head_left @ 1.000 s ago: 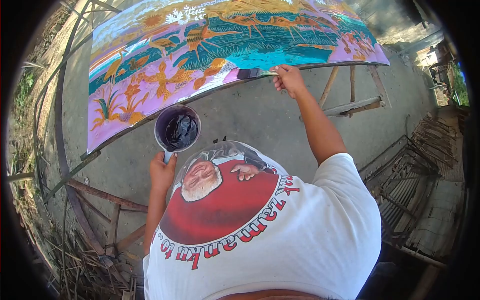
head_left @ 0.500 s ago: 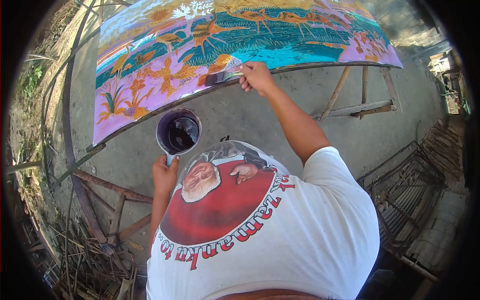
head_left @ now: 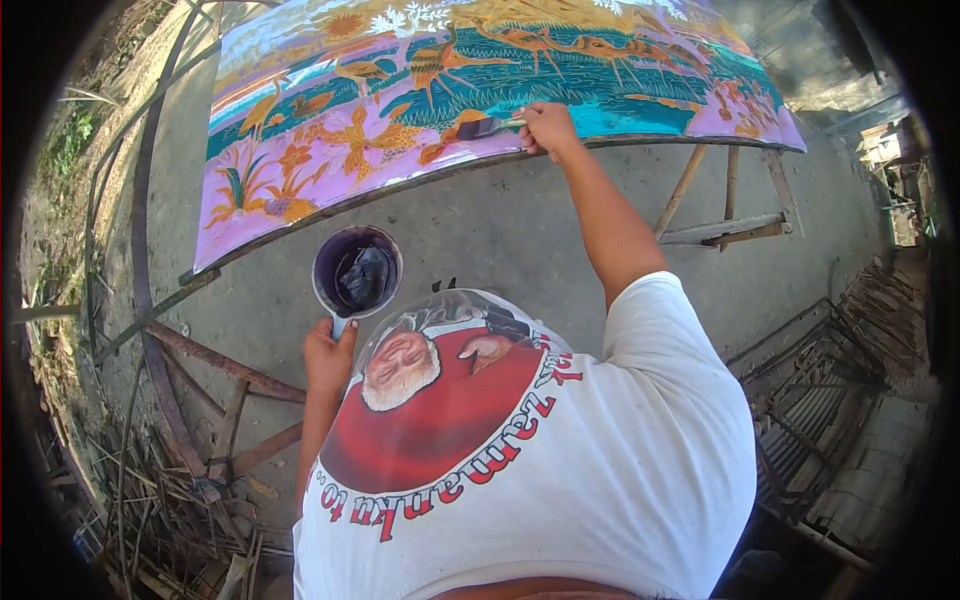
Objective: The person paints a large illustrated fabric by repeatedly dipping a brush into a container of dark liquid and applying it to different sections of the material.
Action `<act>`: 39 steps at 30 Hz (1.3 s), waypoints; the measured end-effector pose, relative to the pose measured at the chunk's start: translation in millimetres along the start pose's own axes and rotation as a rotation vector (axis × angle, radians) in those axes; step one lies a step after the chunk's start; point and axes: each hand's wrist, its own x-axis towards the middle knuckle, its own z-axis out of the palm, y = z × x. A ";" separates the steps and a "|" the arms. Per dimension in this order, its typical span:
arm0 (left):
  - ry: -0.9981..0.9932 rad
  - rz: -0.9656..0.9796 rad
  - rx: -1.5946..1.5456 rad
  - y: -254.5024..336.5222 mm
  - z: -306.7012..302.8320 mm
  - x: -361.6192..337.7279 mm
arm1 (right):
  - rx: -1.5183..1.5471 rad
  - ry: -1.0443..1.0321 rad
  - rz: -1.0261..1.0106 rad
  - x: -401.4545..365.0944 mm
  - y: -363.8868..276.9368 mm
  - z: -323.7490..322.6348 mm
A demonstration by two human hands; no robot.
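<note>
My left hand (head_left: 329,350) is wrapped round the pale handle of a round dipper (head_left: 318,275) that holds dark purple liquid. In my right hand (head_left: 549,130) is a flat paintbrush (head_left: 480,128), its wide dark bristles against the lower part of a painted cloth (head_left: 340,180). Birds, flowers and teal water in orange, pink and gold cover this cloth, which is stretched out in front of me. A wet shine shows along the pink border near the brush. The dipper is below the cloth's near edge, apart from it.
A dark bar (head_left: 350,208) runs along the cloth's near edge. Wooden legs (head_left: 680,190) stand under its right side, and a timber frame (head_left: 225,362) is at my left. Sticks (head_left: 180,510) lie at lower left. Grey concrete floor (head_left: 480,230) spreads beneath.
My right hand has moved the brush rightward and slightly up along the cloth's lower border. The cloth appears shifted a little in view. My left hand still holds the dipper in nearly the same place.
</note>
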 end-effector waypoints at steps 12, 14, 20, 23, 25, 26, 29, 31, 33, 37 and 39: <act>0.001 -0.021 -0.005 -12.4 -2.2 -5.1 | -0.074 -0.344 0.015 -48.8 -49.2 102.2; 0.008 -0.011 -0.005 -22.6 -0.6 -6.6 | -0.243 -0.304 -0.041 -40.5 -51.7 68.5; 0.031 -0.021 -0.070 -22.8 4.1 -14.6 | -0.360 -0.031 0.005 -31.1 -41.2 -73.7; 0.038 -0.012 -0.047 -17.2 5.8 -12.4 | -0.124 0.009 -0.012 -49.9 -46.3 -64.8; 0.025 -0.025 -0.041 -10.8 6.6 -8.9 | 0.018 -0.087 -0.032 -62.0 -50.7 -11.9; 0.016 -0.016 -0.028 -10.7 5.9 -6.6 | 0.091 -0.149 -0.035 -67.2 -49.6 22.4; -0.048 0.003 0.018 -6.5 13.1 8.3 | 0.080 -0.244 -0.030 -85.7 -46.4 84.3; -0.074 0.047 0.016 4.1 15.3 17.0 | 0.054 -0.180 -0.016 -81.1 -33.5 56.6; -0.102 0.082 0.006 23.1 20.2 23.1 | -0.137 -0.069 -0.020 -62.8 -21.9 -5.1; -0.152 0.099 0.045 47.1 39.8 31.7 | -0.357 0.252 0.004 -46.3 -8.5 -144.5; -0.155 0.156 0.063 59.6 52.1 39.5 | -0.502 0.309 -0.049 -51.0 -31.0 -160.0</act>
